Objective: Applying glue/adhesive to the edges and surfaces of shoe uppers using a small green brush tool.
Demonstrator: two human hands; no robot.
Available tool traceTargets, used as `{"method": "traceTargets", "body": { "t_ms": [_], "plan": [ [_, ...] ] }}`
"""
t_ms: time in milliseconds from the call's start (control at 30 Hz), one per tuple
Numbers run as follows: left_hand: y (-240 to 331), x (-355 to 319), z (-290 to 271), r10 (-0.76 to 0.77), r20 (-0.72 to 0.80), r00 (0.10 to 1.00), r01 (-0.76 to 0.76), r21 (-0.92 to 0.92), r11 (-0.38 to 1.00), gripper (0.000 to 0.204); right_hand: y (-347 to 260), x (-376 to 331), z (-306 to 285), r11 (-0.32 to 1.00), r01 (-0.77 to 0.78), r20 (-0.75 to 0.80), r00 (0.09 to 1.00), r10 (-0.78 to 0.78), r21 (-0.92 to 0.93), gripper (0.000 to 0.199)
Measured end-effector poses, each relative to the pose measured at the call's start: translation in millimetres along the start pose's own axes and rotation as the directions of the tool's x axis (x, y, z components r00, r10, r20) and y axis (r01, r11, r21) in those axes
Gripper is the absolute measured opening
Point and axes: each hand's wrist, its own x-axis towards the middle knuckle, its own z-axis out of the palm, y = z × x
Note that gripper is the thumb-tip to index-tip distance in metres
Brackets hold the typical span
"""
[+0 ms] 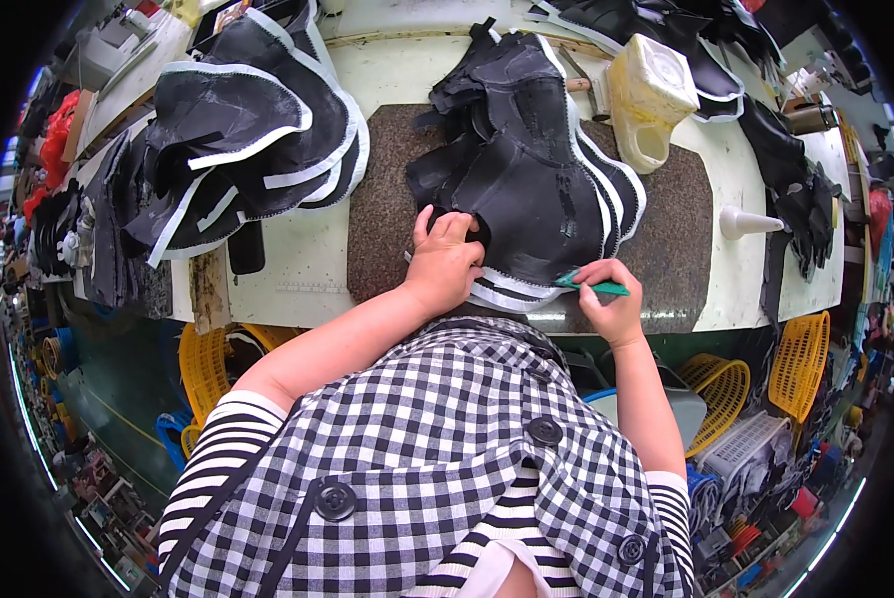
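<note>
In front of me lies a stack of black boot uppers (536,189) with white edging along the curved rims, on a brown speckled stone slab (379,214). My left hand (447,261) has its fingers curled over the stack's near left side, gripping the black material; the fingertips partly disappear against it. My right hand (611,299) is closed round a slim green tool (606,288), whose tip meets the white-edged near rim of the top piece. What kind of tool it is cannot be made out.
More white-edged black uppers (227,120) are piled at the left. A glue-stained cream plastic container (651,95) stands behind the slab, beside a hammer (578,85). To the right lie a white cone (749,222) and dark gloves (806,214). Yellow baskets (799,364) sit below the table.
</note>
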Motion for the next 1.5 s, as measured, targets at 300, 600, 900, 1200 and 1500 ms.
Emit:
{"method": "traceTargets", "body": {
  "t_ms": [300, 600, 900, 1200, 1500],
  "plan": [
    [0, 2, 3, 0.083, -0.017, 0.996, -0.081, 0.124, 0.989, 0.01, 6, -17, 39, 1.0, 0.002, -0.402, 0.916, -0.001, 0.003, 0.014],
    [2, 1, 2, 0.076, 0.011, 0.997, -0.076, 0.104, 0.992, 0.008, 15, -33, 46, 0.894, 0.184, -0.36, 0.867, -0.344, -0.409, 0.021],
    [6, 4, 1, 0.057, 0.027, 0.998, -0.06, 0.122, 0.991, 0.007, 19, 2, 16, 0.956, 0.093, -0.494, 0.84, -0.226, -0.28, 0.021],
    [3, 2, 4, 0.068, -0.034, 0.997, -0.063, 0.121, 0.991, 0.01, -12, -26, 64, 0.997, 0.074, -0.204, 0.976, -0.074, -0.004, 0.013],
    [6, -8, -20, 0.047, -0.025, 0.999, -0.045, 0.09, 0.995, 0.018, -1, 111, -63, 0.914, -0.154, -0.391, 0.92, -0.005, -0.374, 0.011]
  ]
}}
